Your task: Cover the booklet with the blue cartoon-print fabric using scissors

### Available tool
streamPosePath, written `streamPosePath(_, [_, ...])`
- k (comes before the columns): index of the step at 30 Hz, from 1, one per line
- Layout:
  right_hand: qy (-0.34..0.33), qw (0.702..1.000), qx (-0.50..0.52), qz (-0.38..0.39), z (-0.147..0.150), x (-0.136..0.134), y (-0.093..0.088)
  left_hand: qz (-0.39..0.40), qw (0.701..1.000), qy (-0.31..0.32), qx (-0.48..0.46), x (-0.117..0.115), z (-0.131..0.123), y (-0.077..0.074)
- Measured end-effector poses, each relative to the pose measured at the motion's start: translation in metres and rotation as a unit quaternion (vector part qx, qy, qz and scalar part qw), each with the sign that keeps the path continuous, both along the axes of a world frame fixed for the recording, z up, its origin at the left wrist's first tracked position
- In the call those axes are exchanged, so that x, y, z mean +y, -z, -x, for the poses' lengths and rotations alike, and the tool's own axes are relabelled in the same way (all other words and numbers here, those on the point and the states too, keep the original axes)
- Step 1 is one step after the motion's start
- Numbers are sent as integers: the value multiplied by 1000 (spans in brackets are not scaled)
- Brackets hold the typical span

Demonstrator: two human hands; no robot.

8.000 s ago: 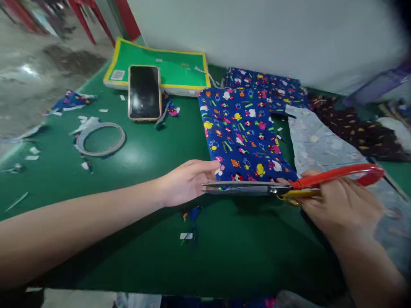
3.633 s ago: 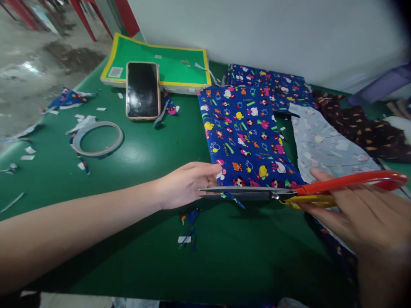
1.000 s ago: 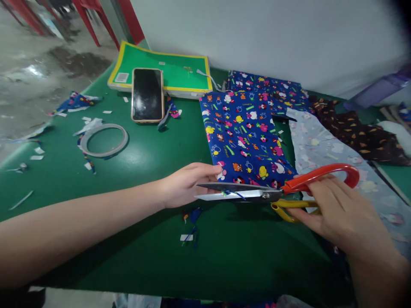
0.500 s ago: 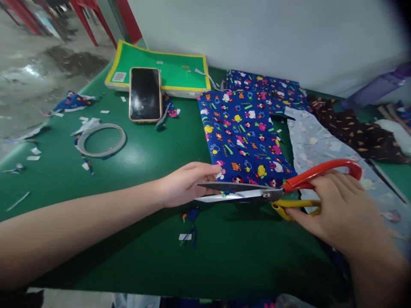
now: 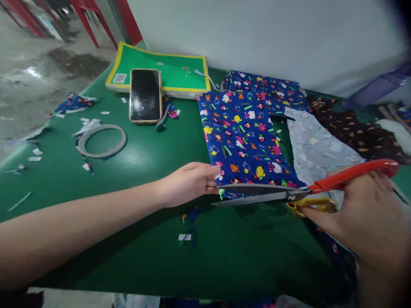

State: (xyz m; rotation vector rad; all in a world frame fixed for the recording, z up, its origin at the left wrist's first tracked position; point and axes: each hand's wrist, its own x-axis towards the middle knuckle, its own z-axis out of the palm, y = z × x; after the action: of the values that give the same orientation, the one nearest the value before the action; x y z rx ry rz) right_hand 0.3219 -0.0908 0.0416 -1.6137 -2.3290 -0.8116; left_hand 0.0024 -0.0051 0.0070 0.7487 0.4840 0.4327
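Observation:
Blue fabric (image 5: 240,141) printed with colourful cartoon animals lies on the green table, its near left corner pinched in my left hand (image 5: 189,184). My right hand (image 5: 362,209) grips a pair of scissors (image 5: 290,194) with one red handle and one yellow handle. The scissor blades are slightly apart along the fabric's near edge, their tips pointing left, close to my left fingers. A pale piece of cloth (image 5: 317,137), seemingly the reverse side of similar fabric, lies to the right, partly behind my right hand.
A phone (image 5: 145,96) leans on a green book with a yellow border (image 5: 173,70). A tape roll (image 5: 102,141) and fabric scraps (image 5: 73,102) lie on the left of the green table (image 5: 144,248). Brown patterned cloth (image 5: 353,128) and a purple bottle (image 5: 375,87) are at the right by the wall.
My right hand has drawn the scissors to the right, so the blade tips are farther from my left fingers. My left hand keeps its hold on the fabric corner.

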Motion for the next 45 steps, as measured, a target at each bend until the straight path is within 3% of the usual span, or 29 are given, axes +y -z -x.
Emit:
streamPosePath(4, [43,995,-20,-85,0,2,1,-30,999,-26,19,-3,1,2])
streamPosePath(7, [55,987,-49,-144,3,3,3,-116,993,-32,22,-10,2,3])
streamPosePath(10, [79,985,-29,-154,3,4,7,-203,976,-24,71,-20,5,0])
streamPosePath(12, [94,985,-6,-141,1,5,11,-260,953,-21,155,-25,7,-3])
streamPosePath(16, [107,990,38,-78,-2,9,17,-368,878,3,305,-26,12,-7])
streamPosePath(19, [109,991,63,-49,-2,11,21,-493,787,24,370,-21,19,-6])
streamPosePath(22, [119,989,86,-26,1,11,24,-682,629,-5,374,-15,28,-5])
streamPosePath(25, [116,987,109,-10,3,12,24,-833,462,-36,301,-11,35,-6])
streamPosePath(27, [109,987,114,-15,3,13,24,-876,411,-27,250,-9,38,-7])
streamPosePath(33, [90,992,88,-18,-1,18,27,-892,411,24,186,-3,44,1])
streamPosePath(38, [96,990,96,-30,0,19,27,-881,409,0,238,-8,44,3])
streamPosePath(41, [92,992,87,-27,2,17,27,-857,429,12,286,-13,42,4])
streamPosePath(45, [90,992,87,-14,3,15,26,-824,479,17,302,-16,40,7])
